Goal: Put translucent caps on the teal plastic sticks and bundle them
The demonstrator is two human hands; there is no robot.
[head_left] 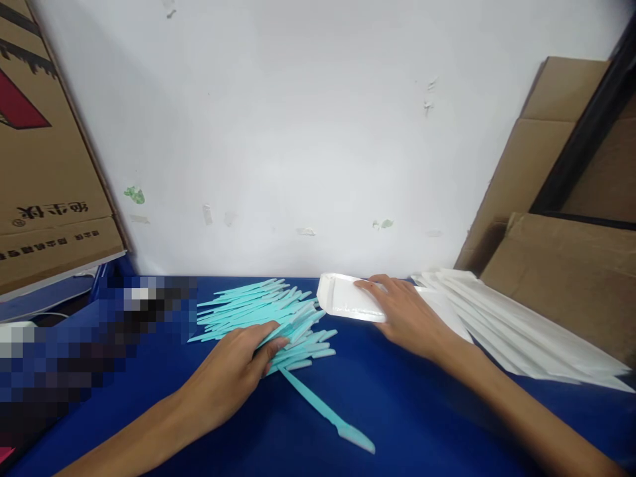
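Note:
My left hand (248, 358) is closed round a small bunch of turquoise eyebrow razors (297, 322), their ends pointing toward the right. Behind and beneath that bunch lies a loose pile of the same razors (238, 308). One single razor (328, 412) rests apart, slanting toward the front. My right hand (400, 305) grips a white paper envelope (350, 297), thumb and fingers on its right end. The envelope's left end, with a folded flap, faces the razors; whether its mouth is open I cannot tell.
Several white envelopes (527, 331) lie fanned out at the right on the blue table (422, 424). Cardboard (561, 285) stands behind them, and a large printed carton (50, 165) is at the left. A white wall (308, 132) closes off the back. The left side is partly pixelated.

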